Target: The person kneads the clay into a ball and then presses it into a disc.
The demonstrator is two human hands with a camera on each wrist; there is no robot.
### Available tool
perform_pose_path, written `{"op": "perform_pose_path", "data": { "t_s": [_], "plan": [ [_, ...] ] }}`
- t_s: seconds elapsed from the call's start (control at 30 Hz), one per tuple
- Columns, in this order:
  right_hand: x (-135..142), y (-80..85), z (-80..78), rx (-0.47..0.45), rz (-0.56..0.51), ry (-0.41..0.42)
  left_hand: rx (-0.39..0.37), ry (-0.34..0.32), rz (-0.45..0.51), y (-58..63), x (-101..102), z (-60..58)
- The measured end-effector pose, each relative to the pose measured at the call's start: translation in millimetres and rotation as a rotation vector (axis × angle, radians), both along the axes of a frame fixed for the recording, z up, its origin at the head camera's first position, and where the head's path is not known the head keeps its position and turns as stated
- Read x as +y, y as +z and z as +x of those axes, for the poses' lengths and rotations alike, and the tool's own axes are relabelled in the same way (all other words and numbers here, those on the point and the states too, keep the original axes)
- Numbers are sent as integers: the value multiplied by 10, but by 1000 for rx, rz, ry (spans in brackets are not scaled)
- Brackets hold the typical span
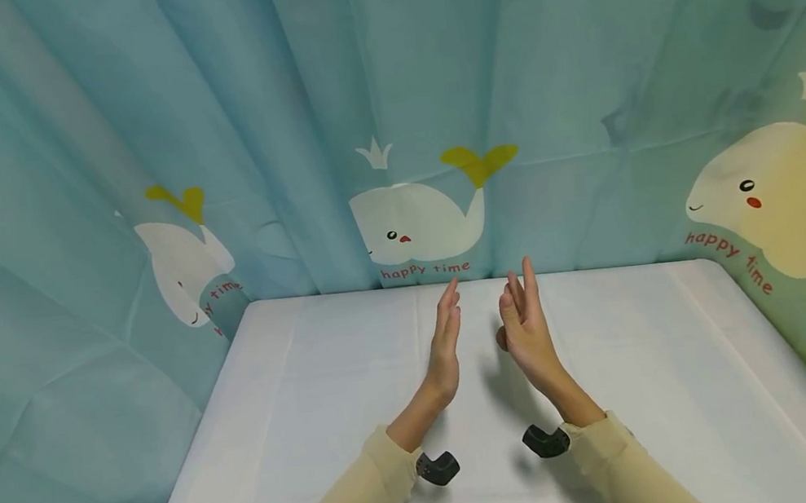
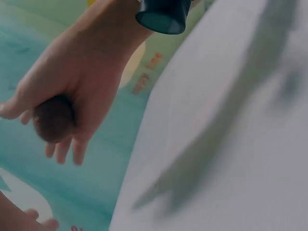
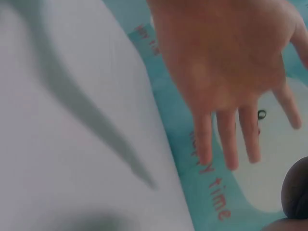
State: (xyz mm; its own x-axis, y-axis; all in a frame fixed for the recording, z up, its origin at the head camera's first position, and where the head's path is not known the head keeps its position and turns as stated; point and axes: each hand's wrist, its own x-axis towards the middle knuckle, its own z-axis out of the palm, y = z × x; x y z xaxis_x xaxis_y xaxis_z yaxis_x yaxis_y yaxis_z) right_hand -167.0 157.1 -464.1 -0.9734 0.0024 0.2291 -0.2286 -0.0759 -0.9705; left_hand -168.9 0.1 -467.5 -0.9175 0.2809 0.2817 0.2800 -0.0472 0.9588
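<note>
In the head view both hands are raised over the white table, palms facing across a narrow gap. My left hand (image 1: pixel 445 354) holds nothing, its fingers straight and pointing forward. The right wrist view shows that left palm (image 3: pixel 226 53) bare, with fingers spread. My right hand (image 1: pixel 532 340) also has extended fingers and stands upright opposite. A small dark brown ball (image 1: pixel 502 339) is at its palm side, below the thumb. From the left wrist, the ball (image 2: pixel 54 119) overlaps the right palm between thumb and fingers; I cannot tell whether it touches the palm.
The white table (image 1: pixel 327 374) has rounded far corners. Behind it and along both sides hangs a blue-green curtain (image 1: pixel 412 54) printed with whales and red lettering. A black wrist device (image 1: pixel 438 469) sits at the left cuff, another black device (image 1: pixel 545 441) at the right cuff.
</note>
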Motion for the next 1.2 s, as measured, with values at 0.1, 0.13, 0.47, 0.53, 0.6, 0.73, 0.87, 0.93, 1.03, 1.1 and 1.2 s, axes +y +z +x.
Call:
{"op": "perform_pose_path", "data": {
  "t_s": [0.1,0.13,0.47,0.53,0.6,0.73,0.87,0.93,1.03,1.1,1.2],
  "plan": [
    [45,-32,-59,-3,97,-27,-25,32,-39,-4,-50,5],
    [59,-45,-79,-2,132,-35,-32,46,-56,-7,-69,3],
    [116,-224,-295,84,630,-58,-38,111,-94,-57,-289,-19],
    [105,-282,-349,120,700,-43,-35,116,-98,-68,-326,-28],
    [91,-339,-398,149,766,-19,-44,119,-102,-70,-363,-35],
    [77,-434,-465,181,910,38,-41,133,-112,-122,-431,-60],
    [115,-507,-497,199,1024,77,-36,145,-113,-135,-472,-62],
    [145,-544,-499,201,1065,86,-33,150,-111,-144,-486,-67],
    [187,-588,-492,210,1106,93,-40,164,-117,-146,-504,-78],
    [213,-609,-488,222,1116,105,-43,174,-116,-140,-516,-91],
    [252,-623,-475,244,1116,144,-55,181,-118,-119,-536,-110]
  ]
}}
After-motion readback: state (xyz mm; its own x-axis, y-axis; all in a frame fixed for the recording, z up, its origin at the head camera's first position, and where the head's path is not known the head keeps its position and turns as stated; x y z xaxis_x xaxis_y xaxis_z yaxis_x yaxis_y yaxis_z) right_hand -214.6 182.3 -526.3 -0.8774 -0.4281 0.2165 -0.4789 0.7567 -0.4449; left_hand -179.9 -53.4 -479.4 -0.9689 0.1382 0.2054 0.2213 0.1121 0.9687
